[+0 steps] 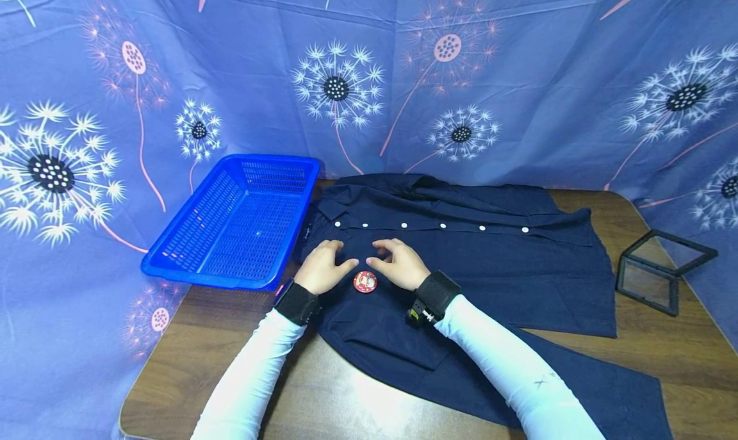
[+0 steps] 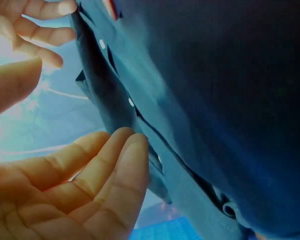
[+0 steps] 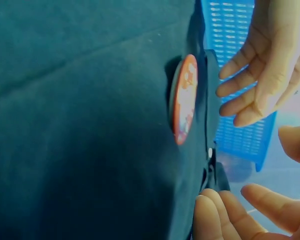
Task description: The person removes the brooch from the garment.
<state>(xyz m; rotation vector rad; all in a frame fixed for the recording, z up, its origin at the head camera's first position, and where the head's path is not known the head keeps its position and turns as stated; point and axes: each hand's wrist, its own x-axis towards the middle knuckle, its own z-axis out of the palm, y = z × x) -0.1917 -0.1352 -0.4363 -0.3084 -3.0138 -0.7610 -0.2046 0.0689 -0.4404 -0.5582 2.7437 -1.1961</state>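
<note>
A dark navy button-up shirt (image 1: 519,273) with white buttons lies spread on the table. On its chest sits a round red badge (image 1: 365,282) with a printed figure; the right wrist view shows the badge (image 3: 185,99) edge-on against the cloth. My left hand (image 1: 323,268) is just up and left of the badge, its fingers loosely bent with nothing between them. Opposite it, my right hand (image 1: 401,265) is held up and right of the badge, likewise holding nothing. In the left wrist view the left hand's fingers (image 2: 125,172) are relaxed, apart from the thumb.
A blue plastic basket (image 1: 273,280) stands at the left of the wooden table (image 1: 219,337). Toward the right edge lies an opened black-framed clear case (image 1: 648,287). A blue curtain with dandelion prints (image 1: 398,94) hangs behind the table.
</note>
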